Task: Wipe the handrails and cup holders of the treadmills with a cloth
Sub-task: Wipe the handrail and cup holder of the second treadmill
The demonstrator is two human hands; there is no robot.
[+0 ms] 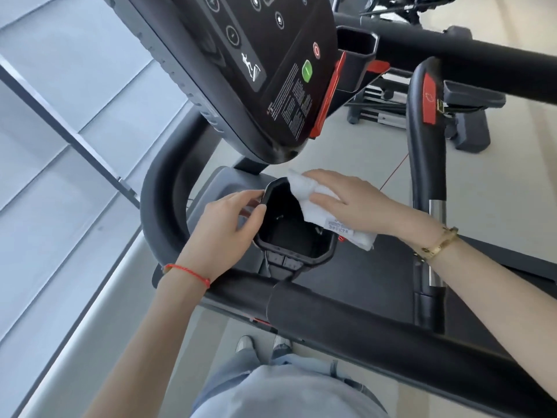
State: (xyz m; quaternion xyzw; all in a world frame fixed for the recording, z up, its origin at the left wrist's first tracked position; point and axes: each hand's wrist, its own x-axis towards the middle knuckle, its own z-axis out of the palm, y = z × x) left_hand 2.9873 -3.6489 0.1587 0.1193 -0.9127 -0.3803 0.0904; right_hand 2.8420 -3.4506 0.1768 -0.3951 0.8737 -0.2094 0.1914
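The treadmill's dark console (pixel 241 70) fills the frame from 11 to 1 o'clock, tilted, with a green button (pixel 307 71) and a red-ringed button (pixel 316 50) on its face and a red strip along its edge. A thick black handrail (pixel 391 336) crosses from 8 o'clock toward 4 o'clock, and a curved grey rail (pixel 159 188) loops up at 9 o'clock. A second upright grip (pixel 422 131) with a red panel stands at 2 o'clock, and another black bar runs across at 1 o'clock.

Just below centre sits the black cup holder (pixel 289 233), an angular well with a raised rim. The white cloth (pixel 304 191) drapes over the cup holder's rim on the 2 o'clock side, with a printed label showing near its lower end.

The right hand (pixel 352 200) lies flat on top of the cloth, fingers straight and close together, pressing it against the rim. A gold bracelet (pixel 437 244) circles that wrist. The left hand (pixel 229 218) is at the holder's 9 o'clock side, thumb and fingertips curled and pinching the rim. A thin red string bracelet (pixel 187 274) sits on that wrist.

At 6 o'clock the person's pale blue top, jeans and grey shoes (pixel 262 345) show above a light floor.
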